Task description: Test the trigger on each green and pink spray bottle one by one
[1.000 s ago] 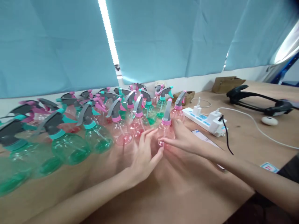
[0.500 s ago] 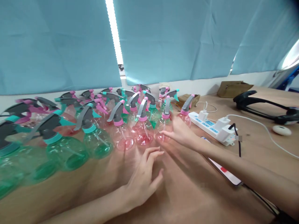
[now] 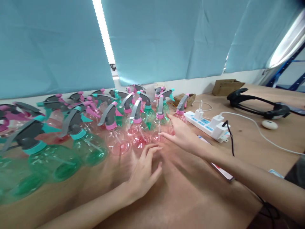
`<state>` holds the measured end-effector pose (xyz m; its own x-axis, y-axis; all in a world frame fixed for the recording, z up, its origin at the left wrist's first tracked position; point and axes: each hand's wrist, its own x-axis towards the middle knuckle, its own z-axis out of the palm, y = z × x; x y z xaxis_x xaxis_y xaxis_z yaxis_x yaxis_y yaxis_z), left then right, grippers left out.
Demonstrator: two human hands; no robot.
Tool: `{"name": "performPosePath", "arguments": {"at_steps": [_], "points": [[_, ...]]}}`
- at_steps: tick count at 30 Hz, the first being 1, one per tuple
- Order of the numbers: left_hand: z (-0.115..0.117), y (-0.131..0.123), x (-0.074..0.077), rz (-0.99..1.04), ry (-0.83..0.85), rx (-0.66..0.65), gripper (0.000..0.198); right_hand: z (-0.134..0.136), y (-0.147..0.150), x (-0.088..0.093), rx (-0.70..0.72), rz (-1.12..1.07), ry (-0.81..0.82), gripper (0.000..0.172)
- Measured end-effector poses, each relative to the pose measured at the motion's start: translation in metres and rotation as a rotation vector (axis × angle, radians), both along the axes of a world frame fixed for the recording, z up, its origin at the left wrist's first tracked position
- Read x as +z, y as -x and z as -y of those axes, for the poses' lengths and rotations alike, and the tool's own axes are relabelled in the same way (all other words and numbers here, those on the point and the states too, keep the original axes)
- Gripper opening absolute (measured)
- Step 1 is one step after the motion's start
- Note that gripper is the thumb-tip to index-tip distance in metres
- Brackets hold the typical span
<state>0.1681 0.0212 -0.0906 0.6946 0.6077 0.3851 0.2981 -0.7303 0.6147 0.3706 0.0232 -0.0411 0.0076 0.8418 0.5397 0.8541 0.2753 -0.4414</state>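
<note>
Right hand (image 3: 182, 136) lay against the pink bottle (image 3: 162, 127) at the near right end of the crowd of spray bottles (image 3: 90, 127), fingers loosely spread along its side, steadying rather than gripping. Left hand (image 3: 144, 173) rested open on the table (image 3: 190, 197) just before the front row, holding nothing. Bottles stood upright, packed toward the far edge. Power strip (image 3: 208, 124) sat right of them, phone (image 3: 220, 170) under the right forearm.

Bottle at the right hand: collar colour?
Pink collar under a grey trigger, on the clear pink bottle; head view.
</note>
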Motion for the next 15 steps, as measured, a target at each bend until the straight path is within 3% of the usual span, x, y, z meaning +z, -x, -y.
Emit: {"name": "performPosePath", "arguments": {"at_steps": [5,7,11,15], "points": [[0.0,-0.006,0.001,0.008,-0.005,-0.008,0.035,0.025,-0.033,0.002,-0.061,-0.063,0.014,0.014],[0.001,-0.009,0.0,0.016,0.007,-0.018,0.034,0.024,-0.047,0.001,-0.189,-0.042,-0.054,0.017],[0.004,-0.013,-0.002,0.036,0.03,-0.041,0.035,0.002,-0.063,-0.004,-0.397,-0.132,-0.102,0.044],[0.005,-0.014,-0.003,0.044,0.047,-0.059,0.035,-0.026,-0.066,-0.007,-0.284,-0.228,-0.106,0.045]]}}
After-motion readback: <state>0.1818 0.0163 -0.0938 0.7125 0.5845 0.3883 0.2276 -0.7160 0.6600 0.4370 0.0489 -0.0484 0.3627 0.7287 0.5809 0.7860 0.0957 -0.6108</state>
